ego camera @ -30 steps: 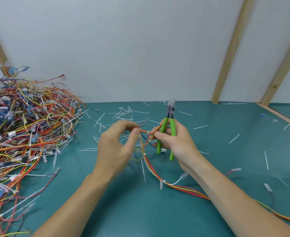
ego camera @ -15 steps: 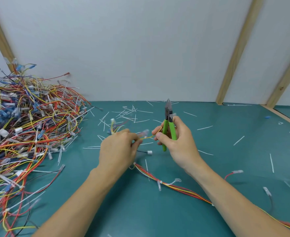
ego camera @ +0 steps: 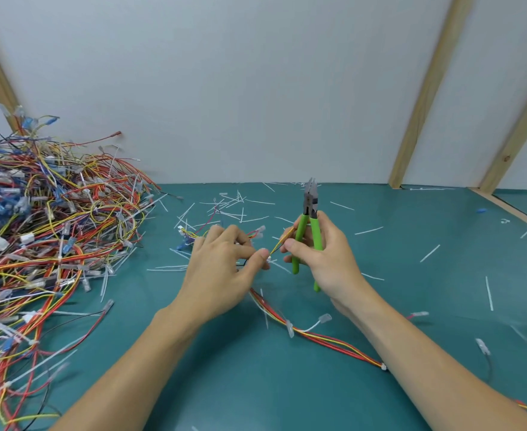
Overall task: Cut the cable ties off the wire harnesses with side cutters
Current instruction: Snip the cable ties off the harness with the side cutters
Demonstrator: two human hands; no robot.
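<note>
Bright, even light fills the scene, seemingly from overhead, with no hard glare on the white wall [ego camera: 256,82]. Soft, faint shadows lie on the green mat [ego camera: 427,275] just under the forearms and hands. The wide lens bends the wooden battens [ego camera: 423,98] outward toward 2 o'clock and 10 o'clock. The middle is fairly sharp; the wire pile [ego camera: 44,237] at 9 o'clock smears toward the frame's edge, and small scraps at 4 o'clock look blurred.
</note>
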